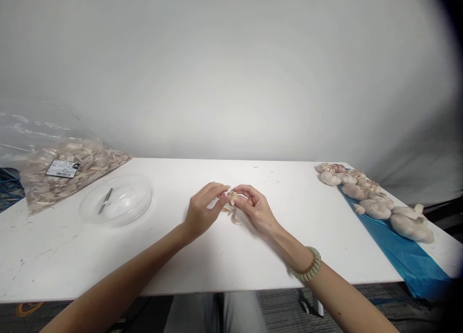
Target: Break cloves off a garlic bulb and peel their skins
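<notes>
A pale garlic clove (233,196) is held in the fingertips of both my hands over the middle of the white table. My left hand (203,208) pinches at its left side, thumb and fingers closed together. From the other side, my right hand (258,211) grips the clove between thumb and index finger; a beaded bracelet circles that wrist. Fingers partly cover the clove, so how much of its skin is off cannot be made out. Just below the fingertips, thin garlic skins (236,219) lie on the table.
Left of my hands stands a clear plastic bowl (142,208) with a small knife (105,200) in it. A plastic bag of garlic skins (87,166) leans at the far left. Several garlic bulbs (376,208) line the right side, on and beside a blue sheet (401,251).
</notes>
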`<state>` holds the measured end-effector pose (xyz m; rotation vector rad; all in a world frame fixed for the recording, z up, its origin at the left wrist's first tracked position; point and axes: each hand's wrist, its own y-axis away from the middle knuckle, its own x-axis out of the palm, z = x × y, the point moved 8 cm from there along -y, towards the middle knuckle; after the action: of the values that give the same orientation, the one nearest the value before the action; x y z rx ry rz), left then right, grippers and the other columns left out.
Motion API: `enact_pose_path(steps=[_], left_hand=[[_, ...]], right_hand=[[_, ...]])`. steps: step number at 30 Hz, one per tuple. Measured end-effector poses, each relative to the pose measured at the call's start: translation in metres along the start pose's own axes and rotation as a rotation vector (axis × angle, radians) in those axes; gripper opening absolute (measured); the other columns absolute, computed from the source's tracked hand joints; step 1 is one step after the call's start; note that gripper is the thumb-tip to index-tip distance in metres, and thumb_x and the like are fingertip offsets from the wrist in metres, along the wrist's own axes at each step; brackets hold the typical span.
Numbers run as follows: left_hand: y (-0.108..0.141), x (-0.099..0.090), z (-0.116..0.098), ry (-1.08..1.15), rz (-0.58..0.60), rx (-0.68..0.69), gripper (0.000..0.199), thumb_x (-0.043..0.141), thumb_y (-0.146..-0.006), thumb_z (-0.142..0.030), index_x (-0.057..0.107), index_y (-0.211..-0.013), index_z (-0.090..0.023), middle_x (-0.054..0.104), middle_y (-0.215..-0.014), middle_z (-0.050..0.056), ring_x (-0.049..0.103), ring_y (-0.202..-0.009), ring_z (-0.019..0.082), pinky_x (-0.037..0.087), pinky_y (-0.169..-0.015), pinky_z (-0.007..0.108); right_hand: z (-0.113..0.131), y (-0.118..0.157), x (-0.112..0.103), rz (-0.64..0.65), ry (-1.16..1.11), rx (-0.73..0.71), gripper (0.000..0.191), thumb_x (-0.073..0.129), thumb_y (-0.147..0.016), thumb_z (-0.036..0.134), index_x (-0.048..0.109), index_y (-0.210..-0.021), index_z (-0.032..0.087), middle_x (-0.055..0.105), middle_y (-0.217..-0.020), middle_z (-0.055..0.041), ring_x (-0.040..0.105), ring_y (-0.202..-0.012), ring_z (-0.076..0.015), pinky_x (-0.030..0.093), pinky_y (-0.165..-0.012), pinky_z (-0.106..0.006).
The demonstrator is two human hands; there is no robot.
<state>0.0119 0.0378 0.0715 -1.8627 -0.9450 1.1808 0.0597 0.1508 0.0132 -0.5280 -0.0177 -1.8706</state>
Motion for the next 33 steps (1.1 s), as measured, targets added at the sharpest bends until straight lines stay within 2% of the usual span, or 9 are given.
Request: enact_pose_path(steps=[4,9,16,21,26,33], left_hand=[[-0.0002,0.0061,-0.0013,0.054,0.07,0.021,0.027,0.064,-0.076,-0.015,0.06,-0.102,-0.019,0.059,-0.086,0.005,0.056,-0.079,0.014,0.05,-0.071,0.029],[-0.001,0.002,0.0,0.088,0.028,0.012,0.016,0.062,-0.077,-0.009,0.062,-0.09,-0.018,0.06,-0.081,0.003,0.056,-0.076,0.012,0.049,-0.07,0.028],[-0.0022,0.0034,0.0035,0.15,0.05,-0.048,0.012,0.062,-0.076,-0.008,0.059,-0.084,-0.017,0.061,-0.077,0.002,0.054,-0.072,0.012,0.048,-0.065,0.026],[-0.0019,0.0039,0.0047,0.164,0.057,-0.045,0.009,0.062,-0.076,-0.009,0.058,-0.078,-0.017,0.059,-0.075,0.002,0.054,-0.073,0.013,0.048,-0.07,0.029],[-0.0034,0.0025,0.0047,0.176,0.064,-0.056,0.01,0.062,-0.076,-0.01,0.058,-0.081,-0.017,0.059,-0.074,0.001,0.053,-0.068,0.011,0.047,-0.065,0.027],[-0.0073,0.002,0.0044,0.192,0.1,-0.066,0.01,0.061,-0.076,-0.007,0.059,-0.077,-0.017,0.06,-0.072,0.001,0.053,-0.067,0.011,0.044,-0.061,0.025]], right_hand=[[-0.0009,-0.0003,0.0016,0.031,-0.007,-0.004,0.021,0.069,-0.072,0.025,0.057,-0.089,0.02,0.064,-0.083,-0.0016,0.062,-0.072,-0.0135,0.051,-0.07,-0.03],[-0.003,-0.0006,-0.0002,0.024,0.007,-0.01,0.021,0.069,-0.072,0.025,0.059,-0.09,0.019,0.065,-0.086,-0.0031,0.062,-0.076,-0.0138,0.051,-0.071,-0.03],[-0.0006,0.0,0.0024,0.05,0.009,-0.026,0.017,0.067,-0.074,0.024,0.061,-0.089,0.02,0.065,-0.088,-0.0033,0.062,-0.082,-0.0157,0.052,-0.073,-0.031],[-0.0018,-0.0006,0.001,0.047,0.014,-0.02,0.017,0.067,-0.074,0.024,0.062,-0.089,0.02,0.065,-0.088,-0.0029,0.062,-0.081,-0.0149,0.052,-0.073,-0.031],[-0.0052,-0.0003,-0.0004,0.054,0.03,-0.007,0.017,0.067,-0.074,0.024,0.063,-0.09,0.02,0.067,-0.087,-0.0033,0.062,-0.08,-0.0148,0.051,-0.071,-0.028],[-0.0064,0.0,-0.0018,0.057,0.072,0.002,0.016,0.064,-0.076,0.025,0.067,-0.091,0.02,0.069,-0.083,-0.003,0.063,-0.071,-0.0123,0.05,-0.066,-0.025]])
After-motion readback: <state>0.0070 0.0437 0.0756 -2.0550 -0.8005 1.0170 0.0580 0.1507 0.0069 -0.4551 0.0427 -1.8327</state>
